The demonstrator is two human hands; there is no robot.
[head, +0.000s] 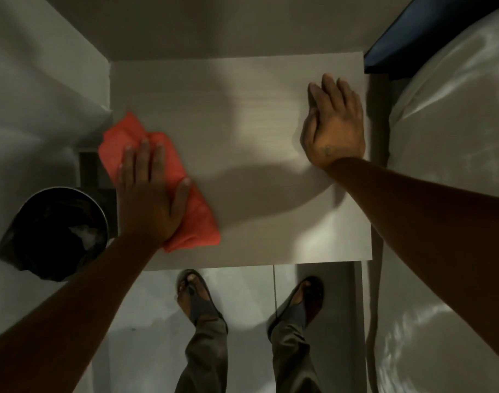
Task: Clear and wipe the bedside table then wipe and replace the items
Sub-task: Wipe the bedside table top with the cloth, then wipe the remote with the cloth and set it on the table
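Note:
The white bedside table (242,114) fills the middle of the view, seen from above, with nothing on it but my hands and a cloth. An orange-red cloth (191,219) lies folded on the table's left side, partly over the left edge. My left hand (149,194) presses flat on the cloth with its fingers spread. My right hand (335,126) rests flat on the table near the right edge, fingers straight and close together, holding nothing.
A round bin (55,231) with a black liner stands on the floor left of the table. A bed with a white cover (452,137) runs along the right side. A white wall (30,80) is at the left. My sandalled feet (197,296) stand at the table's front edge.

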